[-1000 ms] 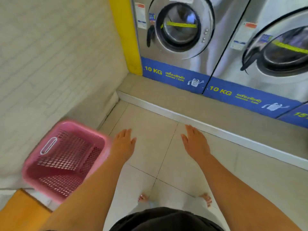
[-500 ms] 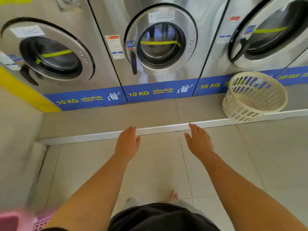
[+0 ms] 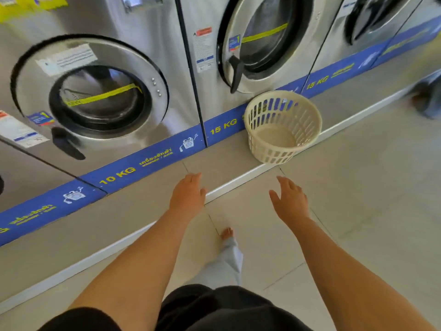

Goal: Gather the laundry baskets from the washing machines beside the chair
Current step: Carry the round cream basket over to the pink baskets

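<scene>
A round cream laundry basket [image 3: 307, 115] stands empty on the raised step, right in front of a steel washing machine [image 3: 257, 44] labelled 15 KG. My left hand [image 3: 188, 194] reaches forward with fingers apart and holds nothing, below and left of the basket. My right hand [image 3: 290, 201] is stretched out the same way, empty, a short way below the basket. Neither hand touches it.
A row of front-loading washers, one marked 10 KG [image 3: 100, 99], lines the grey step [image 3: 71, 237] with its white edge. Pale floor tiles [image 3: 370, 187] spread to the right. My bare foot [image 3: 226, 233] steps forward. A blurred object [image 3: 427, 101] sits at the far right.
The view has swung right along the washers. The pink basket has left the view and the cream basket is now closer and nearer the centre. Both hands stay empty.
</scene>
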{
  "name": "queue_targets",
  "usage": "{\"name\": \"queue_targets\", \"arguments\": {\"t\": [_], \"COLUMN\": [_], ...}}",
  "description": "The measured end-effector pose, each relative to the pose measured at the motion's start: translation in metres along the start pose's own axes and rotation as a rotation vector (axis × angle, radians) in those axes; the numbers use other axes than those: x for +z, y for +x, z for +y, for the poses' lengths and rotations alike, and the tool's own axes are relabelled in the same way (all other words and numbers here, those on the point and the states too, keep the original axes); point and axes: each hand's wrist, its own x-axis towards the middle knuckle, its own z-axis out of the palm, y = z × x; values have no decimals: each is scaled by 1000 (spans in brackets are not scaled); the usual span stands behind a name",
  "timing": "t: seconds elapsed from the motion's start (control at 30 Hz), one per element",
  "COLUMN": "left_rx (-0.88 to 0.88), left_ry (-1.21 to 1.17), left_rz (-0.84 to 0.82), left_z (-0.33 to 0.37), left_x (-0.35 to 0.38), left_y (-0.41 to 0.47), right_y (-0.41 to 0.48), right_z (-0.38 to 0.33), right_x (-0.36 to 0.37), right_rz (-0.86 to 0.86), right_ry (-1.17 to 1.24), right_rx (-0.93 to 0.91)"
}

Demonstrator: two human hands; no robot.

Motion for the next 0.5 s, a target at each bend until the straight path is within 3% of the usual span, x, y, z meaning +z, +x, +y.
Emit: {"name": "queue_targets", "arguments": {"t": [0.23, 0.5], "left_rx": [72, 6], "left_ry": [3, 15], "left_rz": [-79, -90], "left_z": [79, 152], "left_x": [-3, 5], "left_y": [124, 223], "right_y": [107, 225], "right_z": [35, 80], "right_x": [-55, -91], "right_rz": [27, 10], "right_ry": [42, 73], "right_rx": [140, 125]}}
